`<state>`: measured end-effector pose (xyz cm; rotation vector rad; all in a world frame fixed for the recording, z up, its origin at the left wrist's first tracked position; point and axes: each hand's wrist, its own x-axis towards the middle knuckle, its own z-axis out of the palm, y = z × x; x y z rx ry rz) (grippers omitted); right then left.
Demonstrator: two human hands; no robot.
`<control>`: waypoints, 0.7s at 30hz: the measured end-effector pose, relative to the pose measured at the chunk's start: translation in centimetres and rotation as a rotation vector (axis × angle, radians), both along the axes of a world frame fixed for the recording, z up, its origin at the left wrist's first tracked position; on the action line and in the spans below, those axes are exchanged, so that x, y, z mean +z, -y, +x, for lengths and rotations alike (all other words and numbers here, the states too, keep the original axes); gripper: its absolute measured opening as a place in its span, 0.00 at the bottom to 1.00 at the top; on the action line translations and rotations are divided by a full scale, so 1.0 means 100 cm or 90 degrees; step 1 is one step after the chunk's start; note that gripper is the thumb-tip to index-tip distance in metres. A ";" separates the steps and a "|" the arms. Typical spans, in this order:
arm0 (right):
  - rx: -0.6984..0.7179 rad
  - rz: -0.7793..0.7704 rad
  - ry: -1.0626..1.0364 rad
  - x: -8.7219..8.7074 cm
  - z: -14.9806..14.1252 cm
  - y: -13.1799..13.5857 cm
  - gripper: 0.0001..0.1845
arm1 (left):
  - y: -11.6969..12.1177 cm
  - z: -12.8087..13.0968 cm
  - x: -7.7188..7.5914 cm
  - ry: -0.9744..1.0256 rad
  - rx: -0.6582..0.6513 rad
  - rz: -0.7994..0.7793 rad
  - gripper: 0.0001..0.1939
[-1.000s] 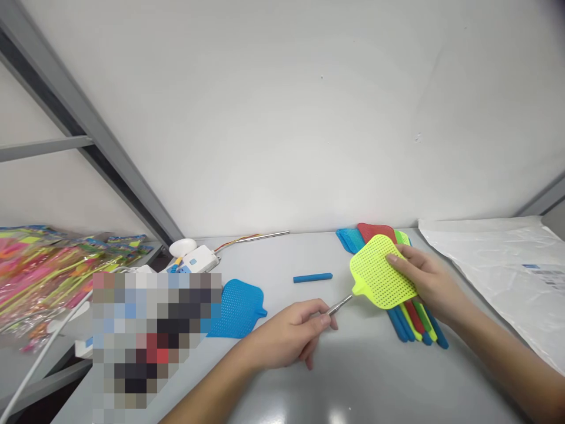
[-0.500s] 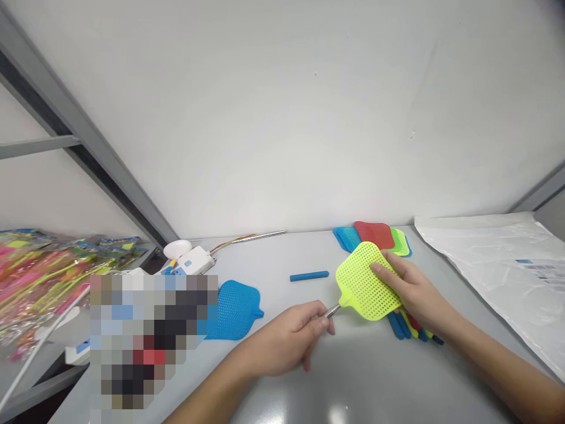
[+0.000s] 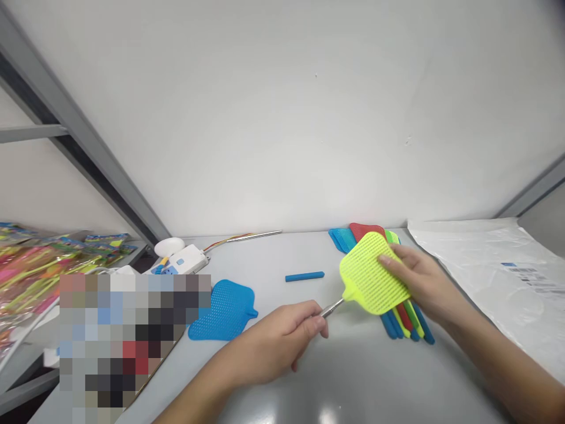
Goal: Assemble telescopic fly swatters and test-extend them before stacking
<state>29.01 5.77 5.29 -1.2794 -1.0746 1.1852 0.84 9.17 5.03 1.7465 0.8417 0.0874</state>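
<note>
A yellow fly swatter head (image 3: 371,277), square and full of small holes, is gripped at its right edge by my right hand (image 3: 417,277), thumb on top. From its neck runs a thin metal rod (image 3: 333,307), pinched between the thumb and fingers of my left hand (image 3: 295,333). Behind and below the yellow head lie several fly swatters, with a red head (image 3: 364,228), a blue head (image 3: 342,238) and coloured handles (image 3: 404,321) showing. On the table, a loose blue swatter head (image 3: 225,309) lies left of my left hand, and a blue handle tube (image 3: 304,276) lies beyond it.
A white plastic bag (image 3: 468,259) covers the table's right side. Back left are a power strip (image 3: 188,259), a white round object (image 3: 170,247) and metal rods (image 3: 256,235). Wrapped colourful packets (image 3: 39,265) sit far left. A pixelated patch hides the lower left.
More of the metal rod shows between my left hand and the yellow head. The yellow head has turned slightly and moved a little to the right. The whole view has shifted slightly.
</note>
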 end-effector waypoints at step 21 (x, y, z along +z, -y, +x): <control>-0.134 0.090 -0.213 -0.006 -0.004 -0.011 0.15 | -0.002 -0.003 0.000 0.003 -0.005 0.007 0.21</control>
